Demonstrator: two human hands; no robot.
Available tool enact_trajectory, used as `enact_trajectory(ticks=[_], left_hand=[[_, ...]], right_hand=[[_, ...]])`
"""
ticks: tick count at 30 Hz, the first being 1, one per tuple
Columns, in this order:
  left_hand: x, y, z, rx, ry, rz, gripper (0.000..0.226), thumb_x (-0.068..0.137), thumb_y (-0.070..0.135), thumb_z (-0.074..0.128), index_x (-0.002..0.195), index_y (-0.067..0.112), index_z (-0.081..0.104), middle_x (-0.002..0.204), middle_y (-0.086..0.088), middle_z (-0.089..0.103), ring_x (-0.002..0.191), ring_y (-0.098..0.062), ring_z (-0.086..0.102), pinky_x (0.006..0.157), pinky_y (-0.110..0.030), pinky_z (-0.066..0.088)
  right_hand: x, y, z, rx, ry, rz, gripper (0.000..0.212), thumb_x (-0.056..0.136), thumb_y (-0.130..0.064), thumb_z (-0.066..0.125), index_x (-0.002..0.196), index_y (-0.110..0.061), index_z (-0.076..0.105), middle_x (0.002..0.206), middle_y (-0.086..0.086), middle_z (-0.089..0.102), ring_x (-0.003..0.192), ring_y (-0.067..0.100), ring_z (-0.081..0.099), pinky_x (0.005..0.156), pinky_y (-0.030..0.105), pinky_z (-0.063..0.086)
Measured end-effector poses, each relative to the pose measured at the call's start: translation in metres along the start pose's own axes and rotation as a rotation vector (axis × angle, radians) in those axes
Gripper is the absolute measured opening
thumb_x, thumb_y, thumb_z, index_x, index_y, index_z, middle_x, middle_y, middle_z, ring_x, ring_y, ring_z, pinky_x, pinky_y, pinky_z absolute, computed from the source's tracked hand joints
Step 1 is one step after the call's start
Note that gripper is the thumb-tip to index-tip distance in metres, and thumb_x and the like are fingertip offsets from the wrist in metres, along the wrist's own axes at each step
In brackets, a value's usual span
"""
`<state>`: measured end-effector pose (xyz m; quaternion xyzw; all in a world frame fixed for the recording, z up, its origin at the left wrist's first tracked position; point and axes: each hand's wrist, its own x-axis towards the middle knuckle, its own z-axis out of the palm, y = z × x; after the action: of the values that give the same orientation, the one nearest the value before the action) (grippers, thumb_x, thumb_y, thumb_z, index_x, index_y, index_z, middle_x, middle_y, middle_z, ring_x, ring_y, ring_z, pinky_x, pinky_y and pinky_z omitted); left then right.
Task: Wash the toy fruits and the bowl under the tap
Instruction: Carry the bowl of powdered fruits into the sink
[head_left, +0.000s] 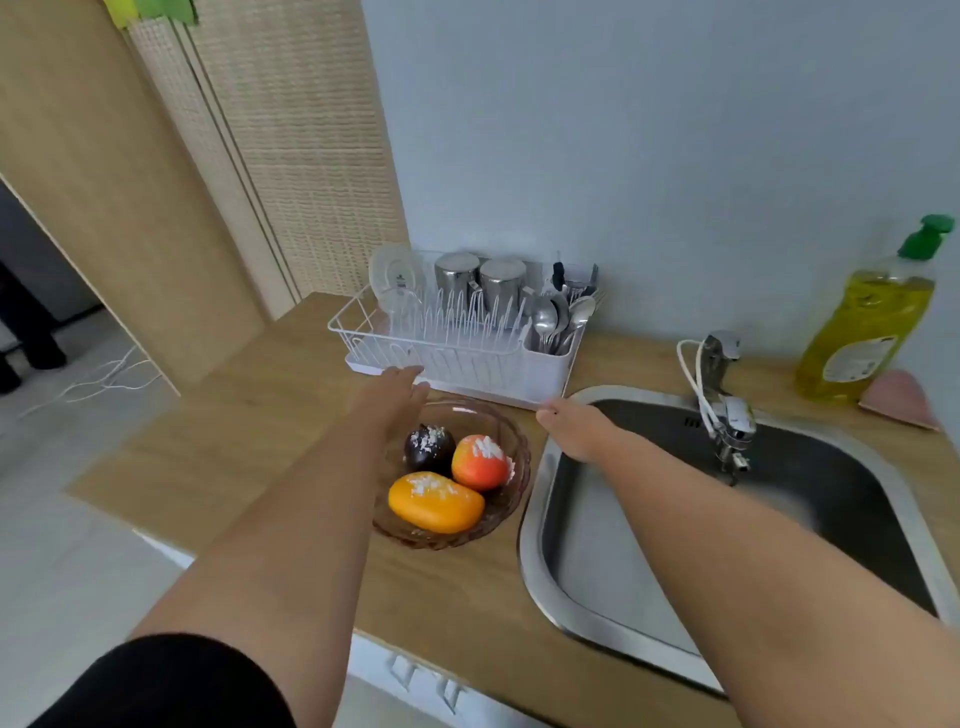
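Over the counter (291, 415), both hands reach flat-fingered, grasping nothing, flanking the bowl (511, 488).

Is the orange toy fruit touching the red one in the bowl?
Touching. The head view shows the orange toy fruit pressed against the red one inside the bowl, no gap visible between them.

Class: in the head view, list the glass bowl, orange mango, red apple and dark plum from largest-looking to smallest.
1. glass bowl
2. orange mango
3. red apple and dark plum: these look alike, so left unranked.
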<state>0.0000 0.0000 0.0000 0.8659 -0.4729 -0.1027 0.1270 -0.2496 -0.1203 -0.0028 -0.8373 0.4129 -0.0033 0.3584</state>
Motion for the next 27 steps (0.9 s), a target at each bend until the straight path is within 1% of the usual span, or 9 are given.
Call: enact_trajectory(ticks=[3, 7, 9, 11, 14, 17, 19, 22, 27], left_hand=[[-0.002, -0.034, 0.011, -0.018, 0.004, -0.036, 0.048, 0.106, 0.038, 0.037, 0.149, 0.02, 0.045, 0.152, -0.015, 0.047, 0.139, -0.033, 0.043, 0.113, -0.047, 0.035], [-0.02, -0.059, 0.029, -0.138, -0.065, -0.073, 0.043, 0.107, 0.028, 0.039, 0.15, 0.024, 0.044, 0.15, -0.019, 0.043, 0.142, -0.036, 0.036, 0.114, -0.046, 0.033], [-0.028, -0.066, 0.037, -0.187, -0.057, -0.064, 0.045, 0.106, 0.024, 0.04, 0.151, 0.028, 0.042, 0.146, -0.021, 0.044, 0.138, -0.039, 0.041, 0.112, -0.046, 0.037], [-0.033, -0.071, 0.042, -0.272, -0.055, -0.062, 0.048, 0.107, 0.021, 0.039, 0.153, 0.031, 0.038, 0.148, -0.02, 0.044, 0.138, -0.037, 0.041, 0.113, -0.045, 0.037], [-0.039, -0.073, 0.049, -0.437, -0.033, -0.082, 0.049, 0.106, 0.02, 0.037, 0.153, 0.033, 0.038, 0.151, -0.011, 0.048, 0.137, -0.031, 0.046, 0.114, -0.047, 0.038], [-0.036, -0.081, 0.059, -0.549, -0.025, -0.177, 0.048, 0.104, 0.025, 0.034, 0.147, 0.045, 0.042, 0.134, -0.006, 0.064, 0.117, -0.033, 0.062, 0.102, -0.052, 0.05], [-0.03, -0.085, 0.061, -0.57, -0.03, -0.193, 0.049, 0.101, 0.027, 0.033, 0.145, 0.046, 0.044, 0.125, -0.004, 0.068, 0.107, -0.036, 0.067, 0.093, -0.051, 0.056], [-0.03, -0.081, 0.058, -0.592, -0.023, -0.182, 0.05, 0.097, 0.032, 0.032, 0.143, 0.043, 0.048, 0.12, 0.0, 0.071, 0.104, -0.035, 0.067, 0.09, -0.052, 0.057], [-0.031, -0.059, 0.056, -0.635, -0.026, -0.122, 0.046, 0.102, 0.028, 0.033, 0.143, 0.04, 0.049, 0.115, 0.008, 0.073, 0.097, -0.036, 0.068, 0.087, -0.052, 0.058]], right_hand=[[-0.003, 0.0, 0.023, 0.111, 0.033, 0.043, 0.046, 0.104, -0.029, 0.028, 0.146, -0.014, 0.038, 0.152, 0.01, 0.04, 0.139, 0.029, 0.036, 0.113, 0.036, 0.027], [-0.006, 0.003, 0.06, 0.325, 0.128, 0.115, 0.045, 0.103, -0.031, 0.03, 0.145, -0.021, 0.04, 0.151, 0.005, 0.042, 0.139, 0.026, 0.037, 0.113, 0.035, 0.027], [-0.007, 0.002, 0.074, 0.445, 0.162, 0.128, 0.044, 0.102, -0.032, 0.031, 0.143, -0.025, 0.044, 0.147, 0.004, 0.047, 0.135, 0.024, 0.042, 0.114, 0.038, 0.031], [-0.009, 0.002, 0.086, 0.538, 0.203, 0.132, 0.044, 0.098, -0.033, 0.032, 0.14, -0.03, 0.048, 0.141, 0.001, 0.054, 0.129, 0.023, 0.047, 0.112, 0.044, 0.036], [-0.012, 0.002, 0.099, 0.672, 0.244, 0.147, 0.048, 0.094, -0.036, 0.033, 0.141, -0.034, 0.045, 0.141, -0.004, 0.053, 0.13, 0.021, 0.047, 0.111, 0.048, 0.037], [-0.01, -0.001, 0.108, 0.724, 0.315, 0.159, 0.046, 0.098, -0.031, 0.033, 0.142, -0.03, 0.045, 0.144, -0.003, 0.05, 0.134, 0.018, 0.044, 0.114, 0.046, 0.035], [-0.009, -0.004, 0.11, 0.729, 0.375, 0.165, 0.045, 0.099, -0.027, 0.034, 0.142, -0.027, 0.047, 0.145, -0.001, 0.051, 0.134, 0.019, 0.044, 0.114, 0.045, 0.034], [-0.012, -0.005, 0.112, 0.719, 0.45, 0.174, 0.044, 0.101, -0.02, 0.035, 0.142, -0.019, 0.048, 0.144, 0.001, 0.051, 0.134, 0.02, 0.044, 0.115, 0.042, 0.034], [-0.026, 0.007, 0.108, 0.84, 0.55, 0.206, 0.042, 0.097, -0.024, 0.04, 0.135, -0.025, 0.056, 0.134, -0.005, 0.06, 0.124, 0.014, 0.053, 0.11, 0.043, 0.041]])
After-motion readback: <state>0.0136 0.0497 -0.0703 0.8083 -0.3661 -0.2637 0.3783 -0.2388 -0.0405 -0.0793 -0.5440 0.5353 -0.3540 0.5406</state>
